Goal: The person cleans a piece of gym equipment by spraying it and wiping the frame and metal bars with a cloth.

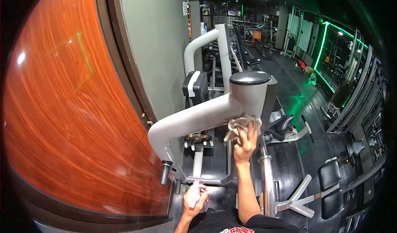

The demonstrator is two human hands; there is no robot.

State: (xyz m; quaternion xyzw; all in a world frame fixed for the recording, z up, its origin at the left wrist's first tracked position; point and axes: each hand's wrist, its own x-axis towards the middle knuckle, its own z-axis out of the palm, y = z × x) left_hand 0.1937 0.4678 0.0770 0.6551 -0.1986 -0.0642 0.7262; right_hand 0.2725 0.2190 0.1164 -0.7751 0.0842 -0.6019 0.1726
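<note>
A greyish-white cloth [237,124] is bunched under my right hand [245,146], whose fingers press it against the thick grey upright post [252,98] of a gym machine. The post has a black round cap [249,78] on top. From it a bent grey tube arm [194,119] runs left and down to a black handle [165,173]. Low in the view, my left hand [191,204] is closed around a pale pink spray bottle [194,195], partly hidden by the fingers. This hand is apart from the machine.
A glossy wood-grain panel [62,109] and a grey wall [161,46] stand close on the left. A chrome bar [268,187] rises right of my forearm. Black padded benches [329,175] and other machines stand to the right on the dark floor [285,154].
</note>
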